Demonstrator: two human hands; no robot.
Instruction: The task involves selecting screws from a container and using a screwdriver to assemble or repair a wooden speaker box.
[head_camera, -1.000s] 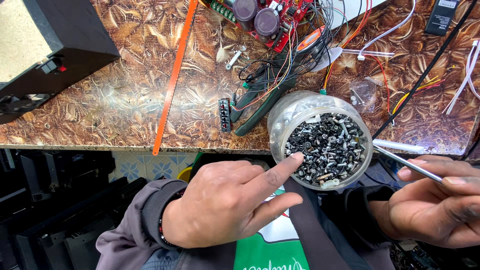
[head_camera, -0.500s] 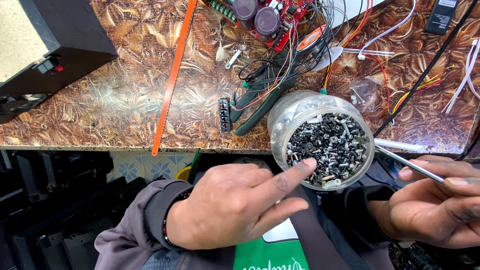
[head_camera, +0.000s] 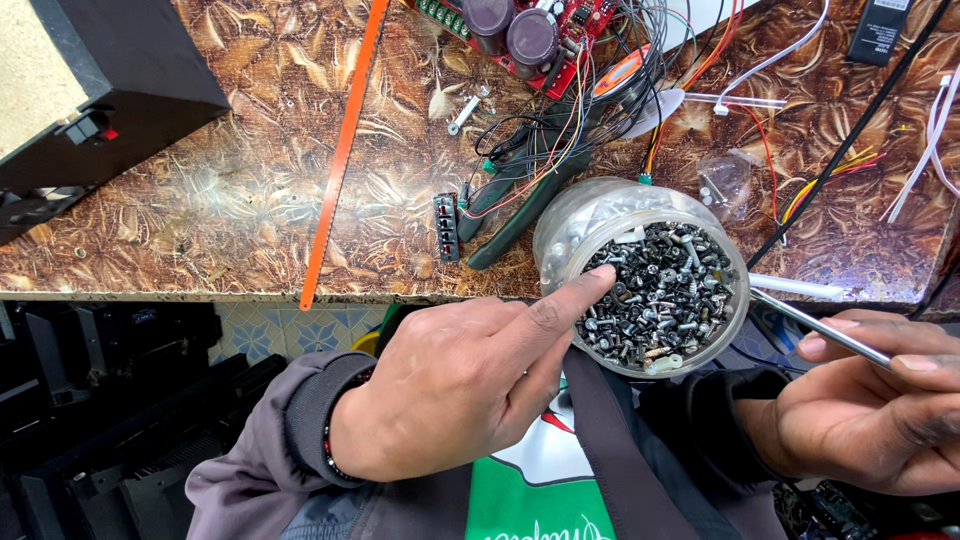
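A clear plastic jar (head_camera: 570, 225) full of small dark screws (head_camera: 660, 295) leans at the table's front edge, its mouth tilted toward me. My left hand (head_camera: 460, 385) reaches in from the lower left. Its index finger stretches over the near rim with the tip on the screws, and the other fingers are curled; it grips nothing that I can see. My right hand (head_camera: 870, 400) is at the lower right, closed on a thin metal tool shaft (head_camera: 815, 325) that points toward the jar's right side.
Behind the jar on the patterned brown table (head_camera: 220, 230) are a red circuit board (head_camera: 540, 30) with tangled wires, green-handled pliers (head_camera: 520, 205), a small black connector (head_camera: 446, 225) and an orange saw blade (head_camera: 340, 150). A black box (head_camera: 90, 90) stands at the far left.
My left index finger has pushed further over the rim into the screws. The right hand and its shaft have hardly moved.
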